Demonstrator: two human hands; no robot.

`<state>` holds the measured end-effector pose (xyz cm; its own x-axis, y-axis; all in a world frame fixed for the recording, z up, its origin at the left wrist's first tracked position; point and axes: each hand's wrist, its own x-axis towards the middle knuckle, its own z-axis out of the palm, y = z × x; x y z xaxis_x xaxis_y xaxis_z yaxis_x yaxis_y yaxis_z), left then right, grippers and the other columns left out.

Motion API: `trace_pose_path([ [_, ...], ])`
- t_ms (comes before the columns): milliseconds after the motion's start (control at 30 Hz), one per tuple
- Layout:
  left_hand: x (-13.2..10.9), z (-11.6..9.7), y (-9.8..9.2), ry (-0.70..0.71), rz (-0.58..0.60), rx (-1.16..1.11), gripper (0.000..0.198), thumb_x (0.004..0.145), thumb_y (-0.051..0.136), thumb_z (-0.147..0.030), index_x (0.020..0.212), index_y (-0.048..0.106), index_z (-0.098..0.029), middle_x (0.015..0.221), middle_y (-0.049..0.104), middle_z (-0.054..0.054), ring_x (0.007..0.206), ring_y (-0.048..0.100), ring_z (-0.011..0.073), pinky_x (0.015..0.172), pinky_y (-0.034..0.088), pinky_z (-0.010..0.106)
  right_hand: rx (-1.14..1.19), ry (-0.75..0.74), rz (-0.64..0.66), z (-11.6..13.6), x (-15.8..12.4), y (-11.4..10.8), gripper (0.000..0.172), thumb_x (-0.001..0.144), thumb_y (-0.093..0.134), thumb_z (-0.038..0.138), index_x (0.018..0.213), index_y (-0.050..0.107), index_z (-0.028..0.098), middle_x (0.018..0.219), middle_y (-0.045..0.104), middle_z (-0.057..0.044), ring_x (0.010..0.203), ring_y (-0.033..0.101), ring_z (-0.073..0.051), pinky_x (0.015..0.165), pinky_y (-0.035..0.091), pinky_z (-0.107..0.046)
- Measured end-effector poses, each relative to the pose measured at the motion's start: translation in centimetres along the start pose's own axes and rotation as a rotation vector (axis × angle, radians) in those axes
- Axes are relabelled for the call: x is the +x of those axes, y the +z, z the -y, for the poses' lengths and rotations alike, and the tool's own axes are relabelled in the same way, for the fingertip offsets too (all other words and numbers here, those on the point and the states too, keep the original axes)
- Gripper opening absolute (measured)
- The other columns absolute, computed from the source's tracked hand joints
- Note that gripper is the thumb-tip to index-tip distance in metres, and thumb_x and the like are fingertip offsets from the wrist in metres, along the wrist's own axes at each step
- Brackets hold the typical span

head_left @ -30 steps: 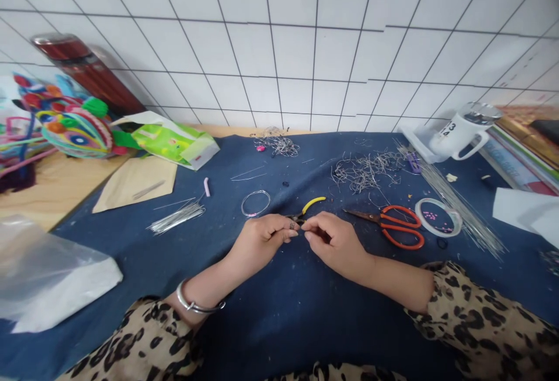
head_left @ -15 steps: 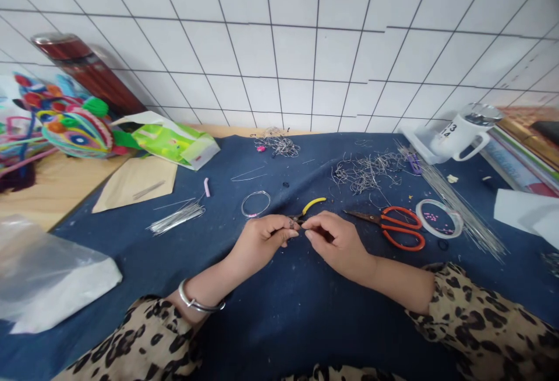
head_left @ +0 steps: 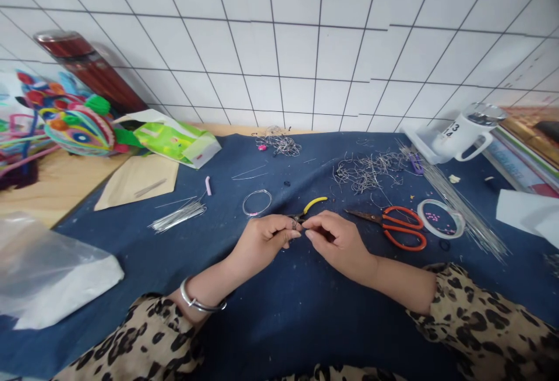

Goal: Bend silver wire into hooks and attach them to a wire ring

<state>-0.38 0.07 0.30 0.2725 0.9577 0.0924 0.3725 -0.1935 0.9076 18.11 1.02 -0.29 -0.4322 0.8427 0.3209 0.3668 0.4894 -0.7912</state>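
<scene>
My left hand [head_left: 264, 241] pinches a small, dark wire piece [head_left: 295, 225] between thumb and forefinger; its shape is too fine to make out. Close beside it, my right hand [head_left: 338, 244] is closed, thumb and forefinger pressed together near the same piece. What those right fingertips hold, if anything, is too small to name. Just behind both hands lie pliers with a yellow handle [head_left: 315, 203], partly hidden by the left fingers. A coil of thin wire [head_left: 257, 203] rests behind my left hand. Orange-handled scissors [head_left: 404, 228] lie to the right of my right hand.
Tangled wire scraps [head_left: 369, 171] lie at the back right, near a bundle of straight wires [head_left: 469, 212] and a round dish [head_left: 458, 226] of pink beads. More cut wires [head_left: 181, 217] lie left. A white mug [head_left: 469, 133] and a plastic bag [head_left: 65, 276] flank the blue cloth [head_left: 279, 323].
The view has shifted very slightly. Both hands stay together in nearly the same pose, with the small wire piece still at the left fingertips.
</scene>
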Motion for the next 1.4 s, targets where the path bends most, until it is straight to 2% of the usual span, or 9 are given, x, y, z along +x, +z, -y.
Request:
trace_pose_path([
  [133, 0.0, -0.3, 0.0, -0.031, 0.107, -0.143, 0.016, 0.079, 0.057, -0.024, 0.067, 0.061, -0.014, 0.068, 0.061, 0.002, 0.060, 0.054, 0.0108, 0.061, 0.043, 0.022, 0.072, -0.008, 0.043, 0.2, 0.2, -0.4, 0.021, 0.081, 0.053, 0.024, 0.100, 0.061, 0.020, 0.081, 0.057, -0.002, 0.075, 0.053, -0.012, 0.071, 0.044, -0.026],
  [333, -0.4, -0.5, 0.3, -0.110, 0.234, -0.337, 0.020, 0.076, 0.061, -0.023, 0.060, 0.056, -0.012, 0.058, 0.054, -0.002, 0.055, 0.048, 0.0074, 0.056, 0.041, 0.020, 0.295, 0.003, 0.223, 0.8, 0.7, -1.4, 0.028, 0.081, 0.056, 0.032, 0.107, 0.061, 0.023, 0.081, 0.055, -0.001, 0.079, 0.053, -0.012, 0.074, 0.045, -0.027],
  [533, -0.7, -0.7, 0.6, -0.161, 0.341, -0.524, 0.017, 0.073, 0.065, -0.025, 0.065, 0.059, -0.012, 0.065, 0.061, 0.001, 0.056, 0.051, 0.0086, 0.052, 0.041, 0.020, 0.555, 0.105, 0.335, 1.3, 0.9, -1.6, 0.020, 0.074, 0.065, 0.033, 0.090, 0.066, 0.021, 0.080, 0.054, 0.000, 0.072, 0.054, -0.010, 0.068, 0.047, -0.025],
  [633, -0.7, -0.8, 0.5, -0.157, 0.357, -0.464, 0.017, 0.073, 0.065, -0.026, 0.066, 0.062, -0.011, 0.060, 0.058, 0.000, 0.054, 0.048, 0.0079, 0.052, 0.039, 0.020, 0.568, 0.117, 0.334, 1.5, 1.1, -1.7, 0.017, 0.071, 0.067, 0.029, 0.085, 0.067, 0.020, 0.079, 0.055, 0.000, 0.071, 0.055, -0.010, 0.067, 0.047, -0.024],
  [800, -0.6, -1.1, 0.6, -0.140, 0.356, -0.375, 0.017, 0.073, 0.065, -0.024, 0.063, 0.062, -0.010, 0.058, 0.054, -0.001, 0.055, 0.045, 0.0079, 0.052, 0.037, 0.020, 0.417, 0.039, 0.301, 2.0, 1.4, -2.0, 0.011, 0.072, 0.067, 0.026, 0.079, 0.067, 0.018, 0.073, 0.058, -0.001, 0.072, 0.054, -0.011, 0.068, 0.044, -0.025],
  [967, -0.5, -1.0, 0.7, -0.157, 0.342, -0.389, 0.014, 0.072, 0.065, -0.021, 0.063, 0.061, -0.011, 0.053, 0.049, -0.003, 0.053, 0.043, 0.0069, 0.052, 0.036, 0.019, 0.313, -0.015, 0.266, 2.2, 1.7, -2.1, 0.014, 0.075, 0.064, 0.031, 0.074, 0.067, 0.017, 0.070, 0.060, -0.001, 0.070, 0.054, -0.011, 0.068, 0.044, -0.025],
  [1100, -0.4, -0.8, 0.6, -0.193, 0.346, -0.387, 0.012, 0.073, 0.064, -0.022, 0.069, 0.063, -0.011, 0.057, 0.053, -0.002, 0.054, 0.046, 0.0074, 0.053, 0.038, 0.019, 0.251, -0.004, 0.256, 2.1, 1.6, -2.0, 0.016, 0.076, 0.062, 0.034, 0.074, 0.067, 0.018, 0.071, 0.061, -0.001, 0.069, 0.055, -0.011, 0.068, 0.045, -0.025],
  [1333, -0.4, -0.8, 0.2, 0.067, 0.183, -0.024, 0.018, 0.080, 0.054, -0.018, 0.064, 0.061, -0.013, 0.058, 0.056, -0.001, 0.057, 0.051, 0.0086, 0.057, 0.040, 0.020, 0.143, -0.141, 0.156, 1.6, 1.5, -1.5, 0.009, 0.077, 0.062, 0.026, 0.081, 0.067, 0.020, 0.075, 0.059, -0.001, 0.077, 0.056, -0.012, 0.072, 0.046, -0.025],
  [1400, -0.4, -0.7, 0.1, 0.066, 0.169, 0.060, 0.020, 0.079, 0.051, -0.012, 0.062, 0.061, -0.014, 0.058, 0.057, -0.001, 0.058, 0.053, 0.0085, 0.058, 0.040, 0.019, 0.110, -0.162, 0.149, 1.2, 1.4, -1.2, 0.009, 0.078, 0.061, 0.024, 0.083, 0.067, 0.020, 0.078, 0.058, -0.002, 0.079, 0.055, -0.012, 0.074, 0.045, -0.025],
])
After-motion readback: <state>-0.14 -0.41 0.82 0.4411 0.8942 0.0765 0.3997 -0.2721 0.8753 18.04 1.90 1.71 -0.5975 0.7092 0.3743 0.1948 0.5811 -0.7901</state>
